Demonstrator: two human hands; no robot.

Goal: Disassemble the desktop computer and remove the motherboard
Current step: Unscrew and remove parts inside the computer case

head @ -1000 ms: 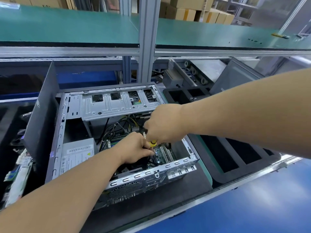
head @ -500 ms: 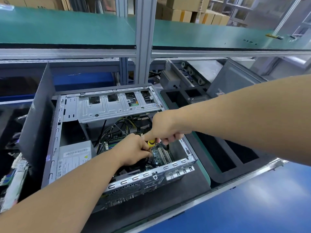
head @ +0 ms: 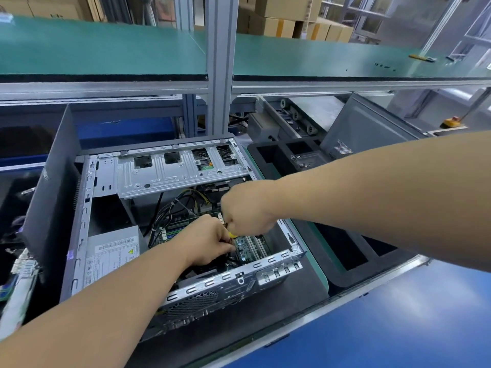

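An open desktop case (head: 85, 235) lies on its side on the bench. Its green motherboard (head: 249, 248) shows at the bottom, under black and yellow cables (head: 186, 200). A silver drive cage (head: 175, 171) spans the far side and a grey power supply (head: 111, 253) sits at the near left. My left hand (head: 210, 243) is curled down inside the case over the board; what its fingers hold is hidden. My right hand (head: 247, 208) grips a yellow-handled tool (head: 232, 235) just above the left hand, with only a sliver of the handle showing.
A dark side panel (head: 50, 208) stands upright against the case's left. A black foam tray (head: 345, 253) with empty pockets lies to the right, another grey panel (head: 366, 134) leaning behind it. Circuit boards (head: 18, 282) are stacked at the far left. A green shelf (head: 106, 49) overhangs.
My right hand has shifted slightly left and closer over my left hand, hiding more of the yellow handle. My left hand stays in the same spot inside the case.
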